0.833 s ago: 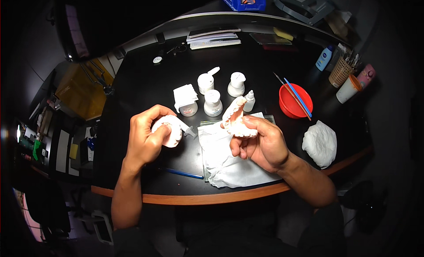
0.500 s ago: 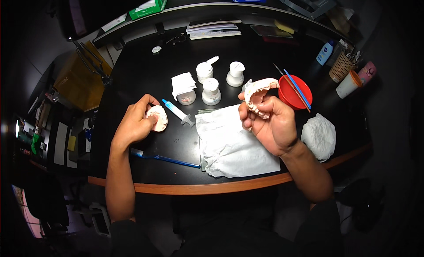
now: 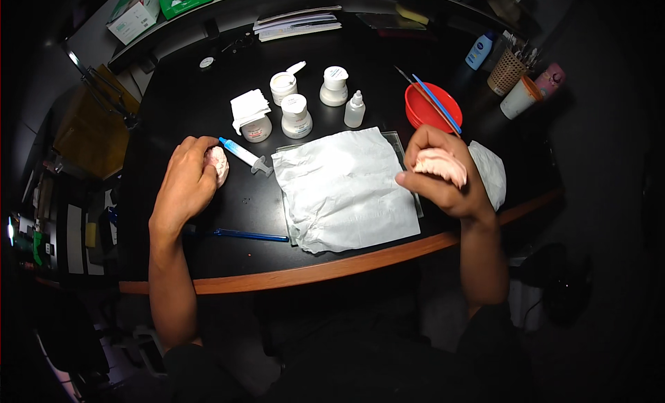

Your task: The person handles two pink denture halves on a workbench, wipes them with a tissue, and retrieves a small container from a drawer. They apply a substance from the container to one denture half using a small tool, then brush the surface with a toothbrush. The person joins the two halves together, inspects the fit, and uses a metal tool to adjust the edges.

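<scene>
My left hand (image 3: 185,180) is closed round a pale plaster dental cast (image 3: 218,166) at the left of the desk, its fingers covering much of it. Above the right part of the desk, my right hand (image 3: 443,174) grips a second dental cast (image 3: 441,166), its row of teeth turned toward the lower right. Between the hands a white paper towel (image 3: 346,195) lies over a glass slab (image 3: 393,141). Close to my left fingertips rests a syringe (image 3: 242,153) with a blue tip. A blue toothbrush (image 3: 251,234) lies nearer the front, its head end hidden by my left arm.
Behind the towel stand several white jars (image 3: 296,117) and a small dropper bottle (image 3: 355,110). A red bowl (image 3: 415,115) carries brushes (image 3: 438,101) across its rim. Crumpled white tissue (image 3: 490,171) sits beyond my right wrist. A wicker pot (image 3: 508,72) and cup (image 3: 519,99) are far right.
My right hand has turned over with its cast, from palm up to back up, and sits slightly lower. The left hand now covers more of its cast. The whole view has shifted.
</scene>
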Demonstrator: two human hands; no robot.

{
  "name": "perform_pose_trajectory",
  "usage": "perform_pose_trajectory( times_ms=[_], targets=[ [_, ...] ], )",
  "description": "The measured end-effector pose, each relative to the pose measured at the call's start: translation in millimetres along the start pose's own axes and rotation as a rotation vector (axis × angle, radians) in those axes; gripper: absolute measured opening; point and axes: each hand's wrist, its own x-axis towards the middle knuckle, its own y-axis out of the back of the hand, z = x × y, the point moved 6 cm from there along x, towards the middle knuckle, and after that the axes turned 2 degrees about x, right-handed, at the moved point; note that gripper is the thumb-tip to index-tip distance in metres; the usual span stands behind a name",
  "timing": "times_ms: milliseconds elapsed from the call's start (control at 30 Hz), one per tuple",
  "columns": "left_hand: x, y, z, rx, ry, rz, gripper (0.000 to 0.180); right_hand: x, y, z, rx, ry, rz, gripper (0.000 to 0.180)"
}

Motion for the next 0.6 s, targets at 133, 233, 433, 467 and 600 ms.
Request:
perform_pose_trajectory(
  times_ms=[133,233,433,467,600],
  targets=[
    [-6.3,24.5,28.7,0.139,0.013,0.216,0.023,-55.2,8.7,11.3,-0.229,0.004,0.057,0.031],
    [-7.7,27.2,83.0,-0.178,-0.231,0.103,0.024,-73.2,9.1,13.8,-0.391,0.209,0.041,0.036],
    [-46.7,-22.9,147.6,-0.307,-0.827,-0.261,0.031,-68.2,-4.3,18.0,-0.408,0.203,0.009,0.035],
    [-47.1,-26.5,145.5,-0.31,-0.821,-0.254,0.028,-68.0,-2.8,20.1,-0.403,0.191,0.036,0.032],
    [-43.9,-35.9,137.9,-0.346,-0.782,-0.253,0.025,-65.7,1.1,20.9,-0.399,0.164,0.043,0.029]
  ],
)
